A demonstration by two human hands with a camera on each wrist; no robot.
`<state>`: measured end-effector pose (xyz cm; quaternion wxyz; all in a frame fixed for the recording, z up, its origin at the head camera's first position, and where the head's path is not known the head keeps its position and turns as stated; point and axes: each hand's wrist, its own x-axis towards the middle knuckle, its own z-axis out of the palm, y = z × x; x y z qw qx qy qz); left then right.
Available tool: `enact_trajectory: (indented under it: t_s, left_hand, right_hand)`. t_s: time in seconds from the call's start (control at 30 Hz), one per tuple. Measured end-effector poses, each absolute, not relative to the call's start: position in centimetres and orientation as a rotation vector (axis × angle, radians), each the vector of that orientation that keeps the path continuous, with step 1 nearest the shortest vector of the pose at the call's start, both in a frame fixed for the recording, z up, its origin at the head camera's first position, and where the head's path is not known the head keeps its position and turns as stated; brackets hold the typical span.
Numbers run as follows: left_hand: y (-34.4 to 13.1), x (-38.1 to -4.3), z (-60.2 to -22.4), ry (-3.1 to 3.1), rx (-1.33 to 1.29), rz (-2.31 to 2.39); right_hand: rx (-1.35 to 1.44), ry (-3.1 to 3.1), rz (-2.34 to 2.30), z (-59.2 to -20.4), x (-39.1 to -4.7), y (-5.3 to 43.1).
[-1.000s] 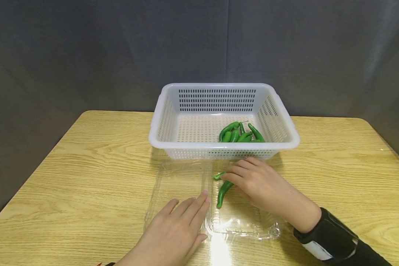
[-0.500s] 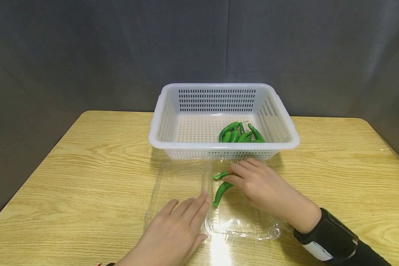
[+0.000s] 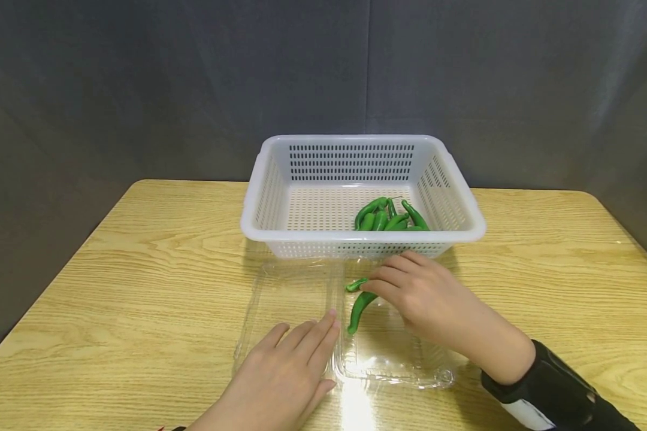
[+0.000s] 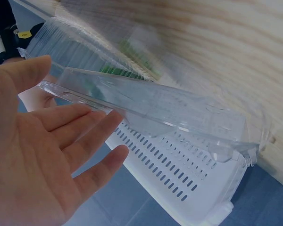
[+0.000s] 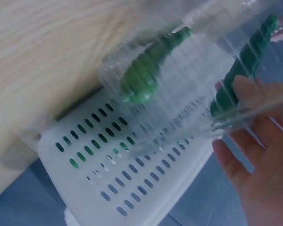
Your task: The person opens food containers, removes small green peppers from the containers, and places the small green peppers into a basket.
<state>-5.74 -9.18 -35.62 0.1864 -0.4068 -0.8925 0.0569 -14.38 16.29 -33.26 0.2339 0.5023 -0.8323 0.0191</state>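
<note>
In the head view, a clear plastic clamshell box lies opened out on the table, its lid half [image 3: 293,287] on the left and its base [image 3: 393,378] on the right. My left hand [image 3: 286,371] rests over the lid and hinge, fingers straight. With thumb and fingers my right hand [image 3: 415,293] pinches one end of a curved green chili pepper [image 3: 360,310] over the base. The right wrist view shows that pepper [image 5: 245,63] seen partly through the clear plastic. A second green chili pepper [image 3: 356,285] lies at the base's far left, partly hidden by my right fingers.
Just behind the clamshell stands a white perforated basket [image 3: 366,236]. Several green chili peppers [image 3: 380,218] are heaped in its right front part. The wooden table [image 3: 140,287] ends at a dark grey cloth backdrop [image 3: 194,90].
The held chili pepper's lower end has shifted slightly left, toward the hinge. My right wrist has moved a little to the right. My left hand and the basket have stayed put.
</note>
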Motion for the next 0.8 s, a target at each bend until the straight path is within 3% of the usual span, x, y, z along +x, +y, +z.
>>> enact_trajectory:
  t_s: [0.8]
  left_hand:
    - [-9.2,-5.7,-35.6,-2.537,-1.150,0.138]
  right_hand:
    - [1.156,-2.052,0.187,-30.8,-14.1,16.3]
